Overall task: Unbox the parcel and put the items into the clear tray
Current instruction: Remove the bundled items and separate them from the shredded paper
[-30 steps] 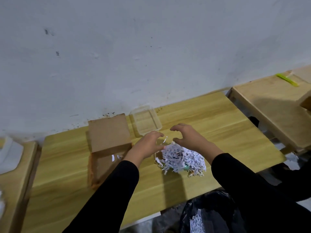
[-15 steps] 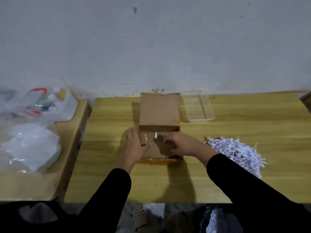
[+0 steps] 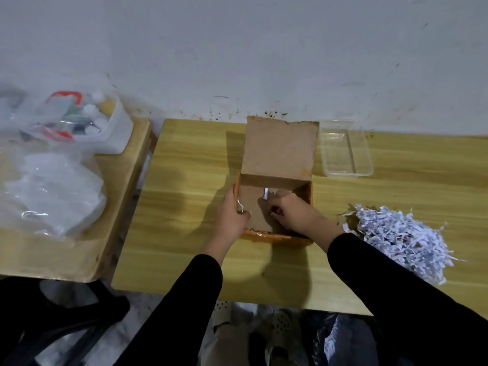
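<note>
The brown cardboard box (image 3: pixel 305 192) sits open in the middle of the wooden table, its lid (image 3: pixel 280 149) standing up at the back. My left hand (image 3: pixel 232 215) grips the box's left wall, thumb inside. My right hand (image 3: pixel 295 216) is down inside the box with its fingers curled; a small white scrap shows at the fingertips, and whether they pinch it is hidden. A few white paper strips (image 3: pixel 265 194) lie on the box floor. The clear tray (image 3: pixel 363 154) stands just right of the lid, with nothing visible in it.
A pile of shredded white paper (image 3: pixel 396 239) lies on the table right of the box. On a second table at the left are crumpled plastic bags (image 3: pixel 52 194) and a white tub of small bottles (image 3: pixel 92 120). The wall runs right behind the box.
Both hands have left the shredded paper pile and moved left to the box. The left hand now holds its wall and the right hand is inside it.
</note>
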`<state>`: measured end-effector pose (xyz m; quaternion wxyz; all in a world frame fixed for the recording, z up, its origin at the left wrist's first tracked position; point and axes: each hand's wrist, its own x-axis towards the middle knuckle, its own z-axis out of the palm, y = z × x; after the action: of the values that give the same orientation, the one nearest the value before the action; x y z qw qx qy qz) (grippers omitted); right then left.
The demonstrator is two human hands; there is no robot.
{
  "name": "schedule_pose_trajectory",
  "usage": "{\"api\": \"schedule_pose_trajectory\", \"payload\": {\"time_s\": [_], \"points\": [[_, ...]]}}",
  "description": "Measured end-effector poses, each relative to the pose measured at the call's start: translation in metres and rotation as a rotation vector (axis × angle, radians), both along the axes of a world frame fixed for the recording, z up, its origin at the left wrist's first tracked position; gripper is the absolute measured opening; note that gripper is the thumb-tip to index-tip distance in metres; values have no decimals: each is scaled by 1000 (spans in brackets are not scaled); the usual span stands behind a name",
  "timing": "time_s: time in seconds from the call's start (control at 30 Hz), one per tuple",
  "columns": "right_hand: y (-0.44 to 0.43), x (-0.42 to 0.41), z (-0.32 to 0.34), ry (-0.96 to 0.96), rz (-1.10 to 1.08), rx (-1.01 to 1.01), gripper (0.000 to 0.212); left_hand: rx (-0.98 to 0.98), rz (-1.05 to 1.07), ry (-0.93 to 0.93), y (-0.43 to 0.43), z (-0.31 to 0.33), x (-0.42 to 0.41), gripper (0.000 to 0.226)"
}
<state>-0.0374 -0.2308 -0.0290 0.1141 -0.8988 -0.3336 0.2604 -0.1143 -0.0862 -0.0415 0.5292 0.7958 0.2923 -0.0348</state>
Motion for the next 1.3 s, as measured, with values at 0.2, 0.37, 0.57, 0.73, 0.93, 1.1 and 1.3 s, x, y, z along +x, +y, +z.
{"api": "schedule_pose_trajectory", "payload": {"time_s": [0.2,0.37,0.57,0.73,0.93,1.1,1.3], "points": [[2,-12,-3,-139,-199,110,47,-1,3,-6,-1,2,0,73],[10,-12,-10,-137,-152,8,53,20,15,2,-1,-2,1,77],[13,-11,-16,-16,-15,153,46,-34,1,-1,0,-2,1,83],[7,-7,-15,-85,11,135,49,-57,-30,20,1,0,1,86],[18,-2,-15,-13,231,191,55,-79,-37,24,3,-4,1,89],[29,9,-10,3,400,132,51,-152,-69,18,6,-7,1,93],[16,15,-4,-35,447,128,32,-209,-59,11,6,-7,1,93]]}}
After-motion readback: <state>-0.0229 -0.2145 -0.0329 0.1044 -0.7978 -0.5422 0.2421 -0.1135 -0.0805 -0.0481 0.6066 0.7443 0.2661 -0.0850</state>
